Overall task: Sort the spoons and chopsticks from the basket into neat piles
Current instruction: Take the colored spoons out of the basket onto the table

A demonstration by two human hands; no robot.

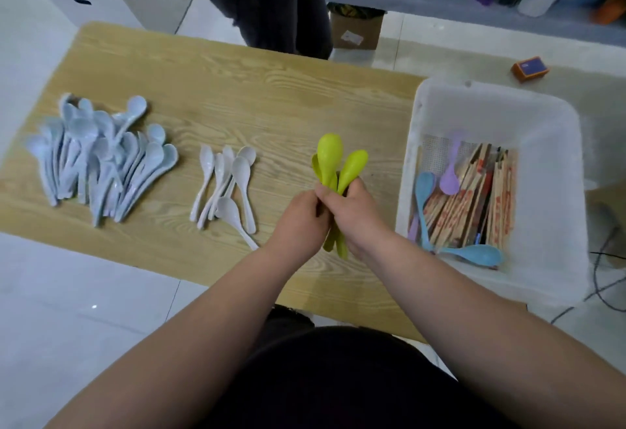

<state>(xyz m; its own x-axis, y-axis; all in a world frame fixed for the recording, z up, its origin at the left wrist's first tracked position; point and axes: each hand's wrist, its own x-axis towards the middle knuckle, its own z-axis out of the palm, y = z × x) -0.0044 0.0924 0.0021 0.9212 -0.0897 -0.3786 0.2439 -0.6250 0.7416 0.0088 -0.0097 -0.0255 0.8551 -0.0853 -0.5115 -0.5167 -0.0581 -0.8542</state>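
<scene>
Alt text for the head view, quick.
The left hand and right hand grip green spoons over the table. To their left lie a blue spoon pile and a smaller white pile; the basket at right holds chopsticks, blue spoons and purple spoons.

No legible text (chopstick wrappers blurred)

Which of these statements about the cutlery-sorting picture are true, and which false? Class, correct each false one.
1. The left hand and the right hand both grip a bunch of green spoons. True.
2. The wrapped chopsticks are already out of the white basket. False: they lie inside it.
3. A purple spoon lies in the white basket. True.
4. The white spoons lie left of the pale blue spoons. False: they lie to their right.
</scene>
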